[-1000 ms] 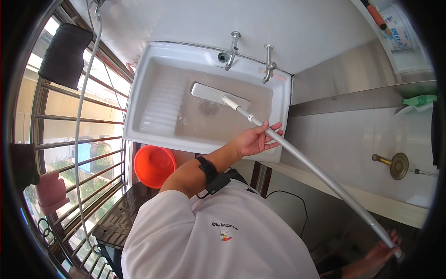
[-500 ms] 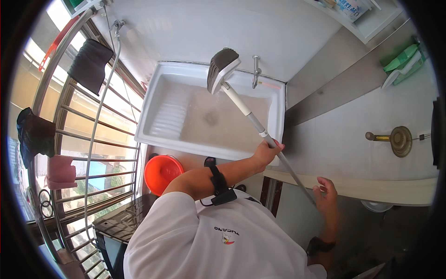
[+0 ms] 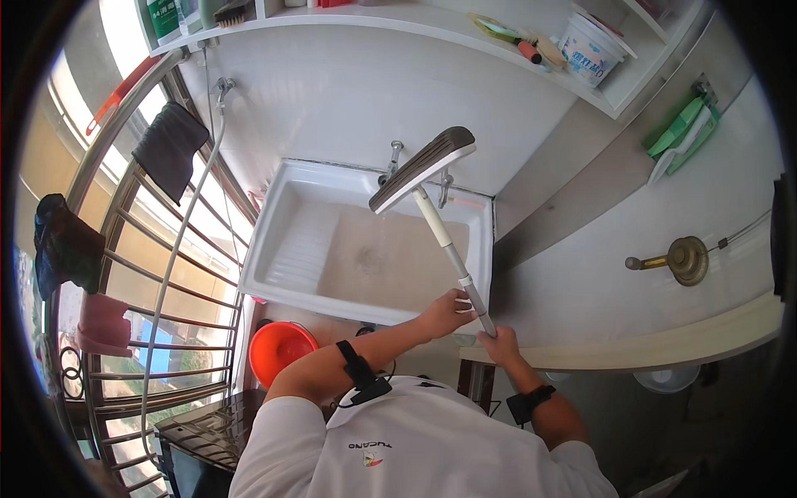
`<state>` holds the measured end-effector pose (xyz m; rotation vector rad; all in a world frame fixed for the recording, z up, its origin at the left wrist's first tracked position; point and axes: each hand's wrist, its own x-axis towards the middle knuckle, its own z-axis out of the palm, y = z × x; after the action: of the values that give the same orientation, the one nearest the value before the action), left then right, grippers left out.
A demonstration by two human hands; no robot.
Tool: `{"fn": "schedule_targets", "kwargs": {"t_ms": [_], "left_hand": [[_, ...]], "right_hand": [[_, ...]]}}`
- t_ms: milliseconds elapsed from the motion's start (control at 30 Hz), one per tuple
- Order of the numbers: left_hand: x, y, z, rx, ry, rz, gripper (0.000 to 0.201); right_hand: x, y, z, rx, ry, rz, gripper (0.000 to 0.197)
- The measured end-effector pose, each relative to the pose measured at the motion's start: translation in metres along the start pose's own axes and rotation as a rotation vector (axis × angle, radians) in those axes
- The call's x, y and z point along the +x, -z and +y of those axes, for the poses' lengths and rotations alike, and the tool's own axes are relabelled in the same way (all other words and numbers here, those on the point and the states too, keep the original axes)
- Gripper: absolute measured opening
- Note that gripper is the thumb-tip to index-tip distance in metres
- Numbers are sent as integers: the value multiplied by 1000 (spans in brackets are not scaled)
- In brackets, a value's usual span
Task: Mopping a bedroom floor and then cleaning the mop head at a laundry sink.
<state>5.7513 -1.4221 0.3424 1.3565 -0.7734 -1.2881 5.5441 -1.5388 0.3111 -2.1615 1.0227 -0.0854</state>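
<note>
A long-handled mop (image 3: 433, 217) with a dark ridged head slants over the white sink (image 3: 286, 286), its head raised at the back near the taps. My right hand (image 3: 501, 344) is closed round the lower part of the grey handle. Just up the handle, my left hand (image 3: 446, 316) is beside the pole, fingers loosely curled and apart; whether they touch it is hard to tell. Murky brownish water (image 3: 382, 257) lies in the sink, next to a ribbed washboard slope (image 3: 300, 249).
An orange bucket (image 3: 282, 353) stands on the floor at the sink's near left. Metal window bars with hanging cloths (image 3: 172, 149) line the left. A shelf (image 3: 398, 21) with a white tub (image 3: 591, 51) runs along the back; a pale counter edge (image 3: 614, 355) curves at the right.
My right hand has come up and closed on the handle, while my left hand has loosened its grip. The mop head has turned broadside. My view has tilted up, showing more shelf.
</note>
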Motion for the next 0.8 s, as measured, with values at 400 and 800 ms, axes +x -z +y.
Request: {"fn": "schedule_targets", "kwargs": {"t_ms": [400,800], "left_hand": [[3,185,168,528,-676,479,94],[33,214,226,427,-526,-135,53]], "right_hand": [[0,20,13,-150,34,62,34],[-16,55,-60,-250,-36,-45,28]]}}
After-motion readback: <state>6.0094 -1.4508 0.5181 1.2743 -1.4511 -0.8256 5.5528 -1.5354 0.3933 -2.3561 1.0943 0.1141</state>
